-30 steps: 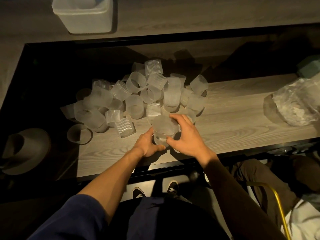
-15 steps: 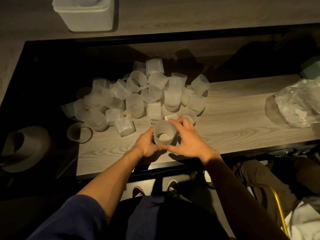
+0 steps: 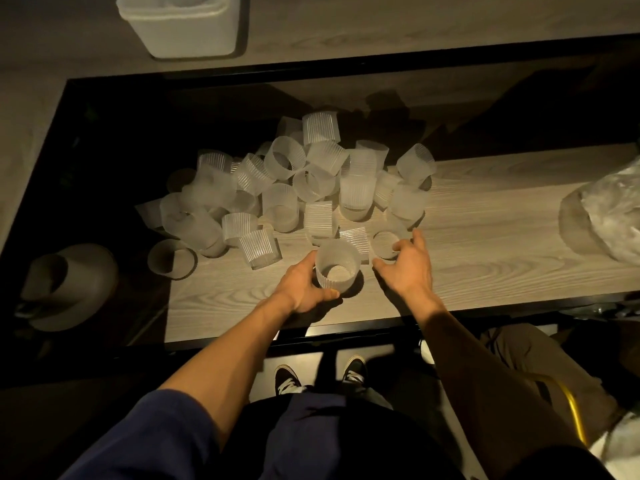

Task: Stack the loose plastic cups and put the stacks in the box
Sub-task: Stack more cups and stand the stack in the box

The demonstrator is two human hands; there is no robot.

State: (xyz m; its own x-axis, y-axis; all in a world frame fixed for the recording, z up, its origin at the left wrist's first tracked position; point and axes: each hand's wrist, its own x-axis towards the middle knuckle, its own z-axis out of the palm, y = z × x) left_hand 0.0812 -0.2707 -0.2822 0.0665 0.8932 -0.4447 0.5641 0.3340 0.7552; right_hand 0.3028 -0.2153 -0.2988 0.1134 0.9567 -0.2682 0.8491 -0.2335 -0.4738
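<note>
A heap of several frosted ribbed plastic cups lies on the wooden table. My left hand grips an upright cup or short stack of cups near the table's front edge. To its right, my right hand is spread, with its fingertips touching a small upright cup. A white box stands on the floor beyond the table, at the top left.
A crumpled clear plastic bag lies at the table's right end. A pale hat sits in the dark area to the left. My shoes show below the table's front edge, with another seated person's leg at the lower right.
My right hand has let go of the cup held by my left hand and moved right to the small upright cup. My left hand keeps its grip.
</note>
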